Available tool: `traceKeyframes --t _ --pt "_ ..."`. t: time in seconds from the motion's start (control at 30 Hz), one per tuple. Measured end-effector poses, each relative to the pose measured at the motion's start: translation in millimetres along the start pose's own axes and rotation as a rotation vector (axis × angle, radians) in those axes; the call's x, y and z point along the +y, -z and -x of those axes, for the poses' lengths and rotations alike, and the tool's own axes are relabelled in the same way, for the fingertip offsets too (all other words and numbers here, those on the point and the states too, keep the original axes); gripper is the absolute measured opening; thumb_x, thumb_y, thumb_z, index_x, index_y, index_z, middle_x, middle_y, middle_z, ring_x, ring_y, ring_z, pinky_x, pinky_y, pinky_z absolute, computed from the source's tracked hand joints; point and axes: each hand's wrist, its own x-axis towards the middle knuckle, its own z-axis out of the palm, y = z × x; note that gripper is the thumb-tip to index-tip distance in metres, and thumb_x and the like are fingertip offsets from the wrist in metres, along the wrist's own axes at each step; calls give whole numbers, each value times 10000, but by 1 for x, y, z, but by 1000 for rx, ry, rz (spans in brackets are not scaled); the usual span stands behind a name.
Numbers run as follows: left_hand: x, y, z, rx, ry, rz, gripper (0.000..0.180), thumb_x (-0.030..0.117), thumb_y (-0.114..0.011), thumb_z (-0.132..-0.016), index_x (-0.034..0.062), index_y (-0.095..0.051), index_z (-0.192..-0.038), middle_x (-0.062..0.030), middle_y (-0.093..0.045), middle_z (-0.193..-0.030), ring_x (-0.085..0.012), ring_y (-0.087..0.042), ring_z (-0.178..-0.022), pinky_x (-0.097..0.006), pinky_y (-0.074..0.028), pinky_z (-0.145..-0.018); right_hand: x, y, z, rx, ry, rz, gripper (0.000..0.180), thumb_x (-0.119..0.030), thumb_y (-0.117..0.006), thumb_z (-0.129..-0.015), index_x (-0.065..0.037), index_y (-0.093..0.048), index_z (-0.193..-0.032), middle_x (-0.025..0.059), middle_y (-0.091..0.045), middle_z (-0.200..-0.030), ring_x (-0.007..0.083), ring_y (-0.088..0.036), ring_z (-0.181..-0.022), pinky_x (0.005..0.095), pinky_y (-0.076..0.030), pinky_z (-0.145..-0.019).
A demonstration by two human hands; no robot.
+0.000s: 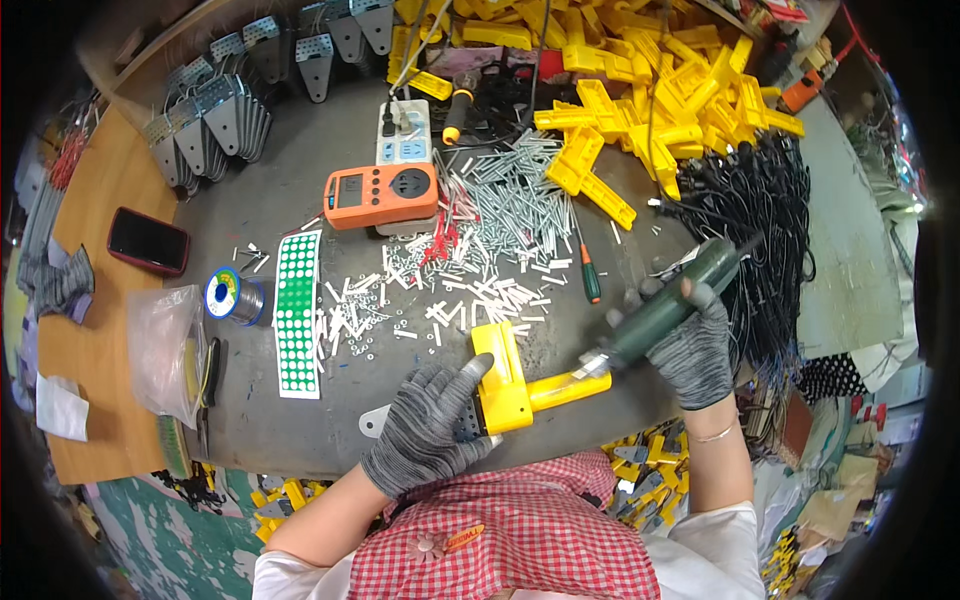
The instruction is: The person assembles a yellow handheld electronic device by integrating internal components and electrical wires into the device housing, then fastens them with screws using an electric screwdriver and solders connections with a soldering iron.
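Note:
My left hand (422,420), in a grey knit glove, grips a yellow plastic tool housing (503,390) at the bench's near edge. A perforated metal plate (374,421) shows at the left of that hand, partly covered by it. The housing's yellow handle (575,388) points right. Closed around a dark green electric screwdriver (668,312), my gloved right hand (695,350) holds it slantwise, its front end at lower left by the handle's tip. Whether the driver touches the handle I cannot tell.
Beyond lie screws (515,195), white sleeves (495,305), yellow housings (690,90) and black cables (760,230). An orange meter (380,195) sits by a power strip (403,145). Leftward are a green-dotted sticker sheet (298,315), solder spool (233,298), phone (148,241) and metal plates (225,115); a screwdriver (589,275) lies centre-right.

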Motion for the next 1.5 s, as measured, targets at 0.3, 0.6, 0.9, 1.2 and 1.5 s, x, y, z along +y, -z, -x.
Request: traceKeyframes --t 0.3,0.6,0.9,1.2,1.5 --pt "0 -5 -5 82 -46 -8 897 286 -900 -614 -17 -497 -1356 -121 -635 -943 -313 -620 -832 -415 -479 -788 47 16 -13 166 295 -280 232 -202 -667 -691 -75 -604 -874 73 -575 -736 267 -568 -702 495 -489 -866" --pt "5 -4 -4 69 -38 -57 936 290 -894 -594 -3 -480 -1381 -116 -611 -936 -306 -608 -850 -413 -476 -788 61 27 -5 36 351 -293 243 -235 -652 -754 -110 -585 -952 16 -507 -734 222 -510 -737 461 -446 -813" --pt "-13 14 -18 174 579 348 302 133 -724 -861 47 -673 -1146 -128 -656 -1000 -203 -644 -932 -350 -535 -844 60 25 -13 30 338 -278 234 -254 -659 -770 -83 -591 -915 28 -541 -745 235 -542 -768 467 -449 -846" --pt "-35 17 -34 147 320 -266 206 116 -696 -770 49 -635 -954 -142 -622 -858 -315 -636 -874 -420 -523 -774 65 20 -15 78 294 -311 202 -277 -659 -765 -95 -574 -787 52 -561 -750 259 -550 -748 486 -460 -832" --pt "-8 6 21 260 224 243 145 11 -734 -792 59 -649 -900 -61 -641 -841 -165 -597 -662 -288 -491 -613 66 13 -15 46 296 -282 228 -288 -669 -751 -90 -567 -796 45 -548 -757 262 -547 -763 468 -455 -846"
